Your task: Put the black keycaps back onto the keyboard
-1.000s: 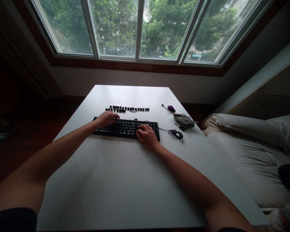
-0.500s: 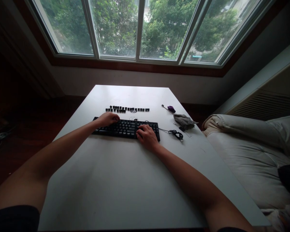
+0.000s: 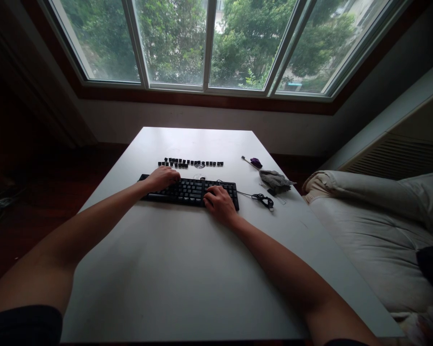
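A black keyboard [image 3: 189,197] lies across the white table, with its rows of keys facing up. Over its upper left part is my left hand [image 3: 164,178], fingers bent down and drawn together. Their tips and whatever is between them are hidden from view. My right hand [image 3: 221,204] rests on the right part of the keyboard, its curled fingers on the keys and its palm by the front edge, holding it. Behind the keyboard stand loose black keycaps [image 3: 190,162] in two uneven rows.
Right of the keyboard lie its coiled cable [image 3: 263,199], a grey cloth [image 3: 276,181], a purple item [image 3: 256,162] and a thin brush-like stick [image 3: 249,162]. Clear round pieces [image 3: 199,177] sit behind the keyboard. A padded sofa [image 3: 357,216] flanks the white table [image 3: 173,278].
My left hand has shifted slightly to the right along the top of the keyboard, its fingers turned further down. My right hand and the keyboard stay in place.
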### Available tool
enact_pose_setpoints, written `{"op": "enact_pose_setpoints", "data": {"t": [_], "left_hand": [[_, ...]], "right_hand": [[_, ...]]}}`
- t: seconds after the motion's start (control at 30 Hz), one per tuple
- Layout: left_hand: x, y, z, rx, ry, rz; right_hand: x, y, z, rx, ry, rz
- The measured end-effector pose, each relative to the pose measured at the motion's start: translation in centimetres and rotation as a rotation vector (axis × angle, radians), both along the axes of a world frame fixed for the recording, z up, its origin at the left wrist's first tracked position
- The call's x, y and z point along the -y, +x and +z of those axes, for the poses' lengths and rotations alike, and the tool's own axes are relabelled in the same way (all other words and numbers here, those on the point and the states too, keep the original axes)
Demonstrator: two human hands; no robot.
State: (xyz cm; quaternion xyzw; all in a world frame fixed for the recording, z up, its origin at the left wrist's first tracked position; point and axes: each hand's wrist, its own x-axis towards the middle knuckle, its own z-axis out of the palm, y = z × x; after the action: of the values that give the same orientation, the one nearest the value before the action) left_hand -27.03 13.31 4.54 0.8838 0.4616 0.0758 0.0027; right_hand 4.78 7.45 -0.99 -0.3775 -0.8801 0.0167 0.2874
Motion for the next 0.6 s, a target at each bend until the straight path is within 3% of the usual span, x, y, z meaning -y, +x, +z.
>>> {"op": "enact_pose_setpoints", "data": {"t": [0.2, 0.3, 0.6], "left_hand": [[-1.1, -0.7, -0.3, 0.14, -0.167, 0.13], [-1.3, -1.0, -0.6, 0.224, -0.223, 0.12], [-1.0, -1.2, -0.9, 0.285, -0.208, 0.115]], "right_hand": [[0.0, 0.0, 0.2, 0.003, -0.012, 0.0], [0.1, 0.0, 0.3, 0.003, -0.02, 0.001], [0.0, 0.1, 0.2, 0.007, -0.014, 0.002]]}}
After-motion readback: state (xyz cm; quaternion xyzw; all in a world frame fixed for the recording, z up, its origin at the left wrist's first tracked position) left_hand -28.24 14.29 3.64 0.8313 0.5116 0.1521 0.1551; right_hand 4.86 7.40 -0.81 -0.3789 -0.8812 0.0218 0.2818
